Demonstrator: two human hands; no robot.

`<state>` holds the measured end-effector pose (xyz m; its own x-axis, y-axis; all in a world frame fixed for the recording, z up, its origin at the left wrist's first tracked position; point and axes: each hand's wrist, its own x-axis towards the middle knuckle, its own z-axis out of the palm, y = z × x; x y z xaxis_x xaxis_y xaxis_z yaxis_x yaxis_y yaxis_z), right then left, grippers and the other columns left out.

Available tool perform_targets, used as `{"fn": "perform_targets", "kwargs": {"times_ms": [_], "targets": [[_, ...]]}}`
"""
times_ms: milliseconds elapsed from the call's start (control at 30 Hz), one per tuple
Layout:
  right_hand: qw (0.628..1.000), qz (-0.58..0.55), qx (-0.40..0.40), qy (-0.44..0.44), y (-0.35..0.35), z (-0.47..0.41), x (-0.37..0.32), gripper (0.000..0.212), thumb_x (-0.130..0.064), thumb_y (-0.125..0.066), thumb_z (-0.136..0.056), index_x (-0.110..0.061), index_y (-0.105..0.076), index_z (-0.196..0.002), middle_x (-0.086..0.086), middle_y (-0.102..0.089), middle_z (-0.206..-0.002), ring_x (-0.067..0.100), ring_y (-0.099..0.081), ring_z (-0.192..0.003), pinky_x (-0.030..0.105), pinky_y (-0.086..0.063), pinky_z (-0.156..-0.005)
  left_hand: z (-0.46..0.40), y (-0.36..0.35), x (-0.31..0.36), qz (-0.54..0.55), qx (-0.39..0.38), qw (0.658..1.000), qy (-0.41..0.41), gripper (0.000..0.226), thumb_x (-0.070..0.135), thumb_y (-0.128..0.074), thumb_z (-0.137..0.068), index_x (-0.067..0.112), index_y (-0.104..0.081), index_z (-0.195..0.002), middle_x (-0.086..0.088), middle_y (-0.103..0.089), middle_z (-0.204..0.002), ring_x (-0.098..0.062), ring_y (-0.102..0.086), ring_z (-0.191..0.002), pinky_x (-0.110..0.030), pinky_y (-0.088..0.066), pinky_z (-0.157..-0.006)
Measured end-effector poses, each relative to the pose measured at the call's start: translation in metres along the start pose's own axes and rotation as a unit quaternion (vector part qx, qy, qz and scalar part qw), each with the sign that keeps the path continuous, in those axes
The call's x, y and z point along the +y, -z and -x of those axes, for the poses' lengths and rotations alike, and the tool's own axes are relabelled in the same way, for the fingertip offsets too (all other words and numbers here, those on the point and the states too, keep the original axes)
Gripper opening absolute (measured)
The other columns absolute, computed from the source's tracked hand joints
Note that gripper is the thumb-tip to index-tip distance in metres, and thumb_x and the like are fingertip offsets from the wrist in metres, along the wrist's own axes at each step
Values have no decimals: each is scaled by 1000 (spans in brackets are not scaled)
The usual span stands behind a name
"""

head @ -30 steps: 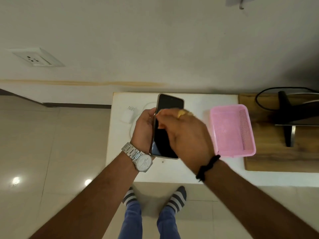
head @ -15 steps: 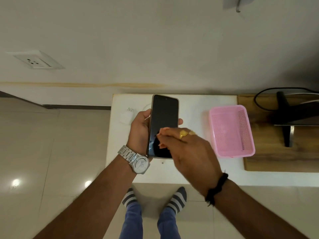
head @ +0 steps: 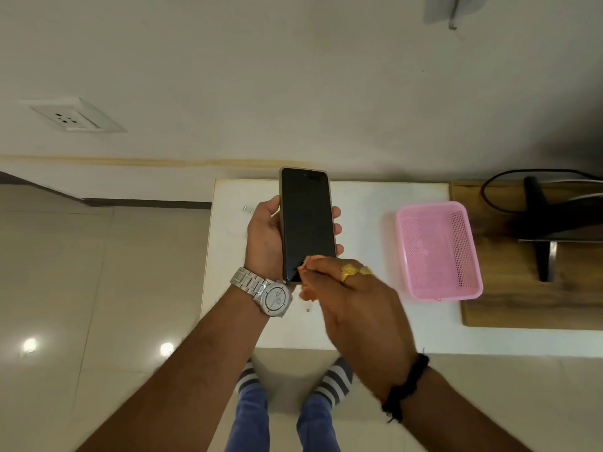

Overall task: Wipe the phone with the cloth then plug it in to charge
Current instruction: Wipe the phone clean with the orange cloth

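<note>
My left hand (head: 264, 243) holds the phone (head: 306, 220) upright above the white table (head: 359, 203), its dark screen facing me. My right hand (head: 355, 308) is at the phone's bottom edge with its fingers pinched together. A small pale peach bit of cloth (head: 305, 290) shows under those fingers; the rest of it is hidden. The white charger adapter (head: 241, 223) lies on the table behind my left hand, mostly covered, with its prongs showing. A small white cable end (head: 309, 309) lies on the table near my wrist.
A wall socket (head: 76, 117) sits on the wall at the far left. A pink mesh basket (head: 437, 249) stands on the table to the right. Beyond it a wooden board (head: 509, 308) carries a dark monitor stand (head: 538, 230) and cables.
My right hand has slid down the screen from the top to the bottom edge. My left hand has turned the phone more upright and lifted it slightly.
</note>
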<state>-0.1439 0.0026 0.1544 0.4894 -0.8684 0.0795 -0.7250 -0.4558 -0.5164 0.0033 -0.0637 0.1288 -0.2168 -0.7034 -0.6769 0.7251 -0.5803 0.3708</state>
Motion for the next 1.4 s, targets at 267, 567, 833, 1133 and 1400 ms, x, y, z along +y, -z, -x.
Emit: {"fn": "perform_targets", "kwargs": {"times_ms": [267, 567, 833, 1133, 1400], "targets": [[998, 6, 67, -4, -7, 4, 11, 47, 0, -92, -69, -8, -70, -110, 12, -79, -93, 28, -78, -75, 41, -64, -67, -1, 2, 3, 5, -15, 1000, -9, 72, 56, -28, -97, 6, -56, -140, -22, -63, -127, -36, -62, -100, -47, -49, -87], [999, -3, 31, -27, 3, 2, 9, 59, 3, -94, -62, -12, -71, -114, 8, -78, -101, 27, -77, -83, 38, -62, -78, 1, -2, 2, -7, -5, 1000, -7, 68, 55, -37, -91, 6, -63, -130, -21, -69, -117, -34, -65, -95, -45, -52, -85], [994, 15, 88, -60, 23, -57, 21, 33, -18, -54, -89, -9, -78, -109, 8, -77, -110, 29, -73, -94, 40, -62, -83, -3, -7, -13, -14, -4, 1000, 0, 44, 39, -45, -93, 10, -76, -80, -9, -72, -74, -23, -71, -63, -25, -58, -63], [998, 22, 42, -50, 20, -60, 17, 31, -17, -55, -90, -15, -75, -114, 4, -74, -117, 29, -70, -102, 40, -61, -81, 2, -6, -20, -16, 29, 999, 12, 43, 43, -42, -98, 10, -71, -96, -12, -72, -92, -26, -69, -82, -31, -54, -79], [998, -20, 24, -52, 20, -38, -3, 44, -27, -42, -91, -11, -79, -109, 6, -77, -107, 23, -74, -91, 32, -61, -80, 5, -10, -27, -12, 39, 999, 21, 40, 45, -58, -84, 10, -71, -99, -18, -61, -118, -35, -61, -109, -42, -41, -109]]}}
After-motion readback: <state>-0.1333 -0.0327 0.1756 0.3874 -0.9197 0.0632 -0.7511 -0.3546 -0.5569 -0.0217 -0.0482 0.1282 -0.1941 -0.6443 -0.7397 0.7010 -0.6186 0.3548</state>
